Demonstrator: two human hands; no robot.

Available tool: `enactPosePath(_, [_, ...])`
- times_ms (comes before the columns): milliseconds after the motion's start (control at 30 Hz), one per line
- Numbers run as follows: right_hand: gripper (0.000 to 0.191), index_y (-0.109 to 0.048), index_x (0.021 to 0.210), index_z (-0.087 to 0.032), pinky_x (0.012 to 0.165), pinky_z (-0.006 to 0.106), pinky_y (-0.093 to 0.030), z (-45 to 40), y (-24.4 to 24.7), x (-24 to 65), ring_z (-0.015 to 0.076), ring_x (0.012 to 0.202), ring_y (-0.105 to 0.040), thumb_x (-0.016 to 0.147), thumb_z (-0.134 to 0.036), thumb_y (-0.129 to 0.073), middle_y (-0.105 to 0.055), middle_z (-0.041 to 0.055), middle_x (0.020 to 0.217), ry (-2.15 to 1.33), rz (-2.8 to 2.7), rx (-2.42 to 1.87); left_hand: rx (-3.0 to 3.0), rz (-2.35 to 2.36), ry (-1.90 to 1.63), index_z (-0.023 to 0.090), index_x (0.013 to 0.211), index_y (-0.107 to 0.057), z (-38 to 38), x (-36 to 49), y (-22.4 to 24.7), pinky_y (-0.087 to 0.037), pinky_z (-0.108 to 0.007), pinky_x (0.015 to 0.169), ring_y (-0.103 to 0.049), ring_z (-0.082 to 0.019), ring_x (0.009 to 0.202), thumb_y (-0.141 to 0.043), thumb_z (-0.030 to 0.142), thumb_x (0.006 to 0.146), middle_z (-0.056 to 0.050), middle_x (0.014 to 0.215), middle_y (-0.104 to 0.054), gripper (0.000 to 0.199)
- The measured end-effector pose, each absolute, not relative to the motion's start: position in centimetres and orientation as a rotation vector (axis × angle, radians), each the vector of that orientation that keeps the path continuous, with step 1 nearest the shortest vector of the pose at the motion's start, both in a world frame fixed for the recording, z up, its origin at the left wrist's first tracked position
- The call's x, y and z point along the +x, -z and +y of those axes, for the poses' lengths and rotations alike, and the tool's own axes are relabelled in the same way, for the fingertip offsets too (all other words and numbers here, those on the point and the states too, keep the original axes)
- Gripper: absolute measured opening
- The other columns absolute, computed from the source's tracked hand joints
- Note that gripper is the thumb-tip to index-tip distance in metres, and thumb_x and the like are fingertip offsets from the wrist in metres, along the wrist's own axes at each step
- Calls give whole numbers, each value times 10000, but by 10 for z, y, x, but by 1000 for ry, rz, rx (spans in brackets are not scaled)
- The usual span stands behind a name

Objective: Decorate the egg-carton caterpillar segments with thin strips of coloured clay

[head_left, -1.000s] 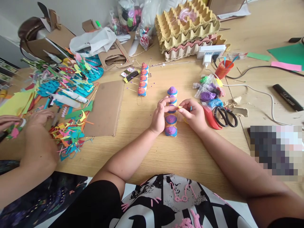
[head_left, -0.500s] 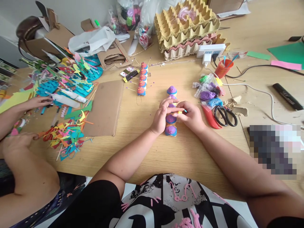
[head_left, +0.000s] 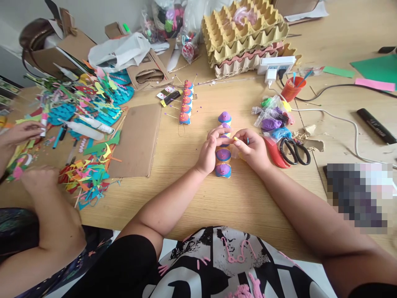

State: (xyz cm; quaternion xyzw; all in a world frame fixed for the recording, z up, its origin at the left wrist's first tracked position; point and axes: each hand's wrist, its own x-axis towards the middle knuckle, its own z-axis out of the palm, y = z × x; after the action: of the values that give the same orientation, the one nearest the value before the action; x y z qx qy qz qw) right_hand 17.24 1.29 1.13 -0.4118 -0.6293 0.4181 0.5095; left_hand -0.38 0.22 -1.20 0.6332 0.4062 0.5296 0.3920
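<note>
A strip of egg-carton cups (head_left: 223, 170), covered in purple and blue clay, stands upright on the table in front of me. My left hand (head_left: 212, 149) is over its middle cups, fingers stretched out and partly hiding them. Its fingertips reach toward a small yellow bit of clay (head_left: 235, 139). That bit is pinched between thumb and forefinger of my right hand (head_left: 252, 149), just right of the strip. A small blue thing (head_left: 247, 141) shows among the right fingers; its kind is unclear. Farther back stands a similar red and blue strip (head_left: 186, 108) with faces and pin-like sticks.
Scissors (head_left: 294, 151), bagged clay (head_left: 271, 123) and an orange cup (head_left: 293, 90) lie to the right. Egg trays (head_left: 245, 37) are stacked behind. Left are cardboard (head_left: 136, 140), paper scraps (head_left: 89, 178), glue bottles (head_left: 85, 129) and another person's hand (head_left: 29, 132) holding a marker.
My right hand has shifted slightly right and up, its fingers drawing back a little from the left hand. The neighbour's hand has moved left and now holds a pink and white marker.
</note>
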Motion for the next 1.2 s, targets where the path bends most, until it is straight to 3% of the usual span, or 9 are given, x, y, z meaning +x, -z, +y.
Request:
enactPosePath(300, [688, -651, 807, -208, 618, 305, -408, 12, -13, 172, 143, 640, -472, 728, -882, -767, -571, -7, 694, -1034, -1511, -991, 1523, 906, -1344, 319, 1037, -852, 5, -7, 18, -259, -562, 1424, -435, -312, 1613, -203, 833, 1030, -16, 1452, -708, 828])
enactPosePath(533, [625, -634, 789, -211, 651, 315, -429, 10, -10, 170, 166, 686, -550, 745, -805, -821, -635, 13, 732, -1074, -1598, -915, 1725, 892, -1311, 352, 1087, -870, 5, -9, 22, -340, -528, 1396, -453, -288, 1590, -152, 784, 1055, -12, 1464, -706, 839])
enactPosePath(800, [623, -629, 800, -215, 634, 306, -434, 8, -11, 168, 175, 705, -566, 727, -797, -840, -620, 7, 721, -1123, -1592, -936, 1764, 871, -1301, 369, 1085, -875, 3, -8, 16, -243, -515, 1429, -426, -284, 1580, -186, 748, 1074, -3, 1467, -702, 786])
enactPosePath(1033, [669, -640, 779, -212, 576, 296, -384, 11, -10, 170, 134, 611, -461, 684, -847, -830, -580, -13, 675, -1077, -1537, -979, 1517, 918, -1395, 318, 963, -861, 4, -5, 18, -361, -545, 1373, -529, -291, 1526, -231, 806, 1045, -33, 1391, -728, 801])
enactPosePath(1200, [650, -661, 788, -211, 609, 304, -409, 12, -12, 171, 132, 624, -459, 715, -838, -816, -589, -11, 699, -1055, -1491, -978, 1438, 958, -1382, 293, 940, -856, 3, -4, 13, -362, -548, 1364, -540, -301, 1524, -209, 833, 1031, -51, 1375, -735, 847])
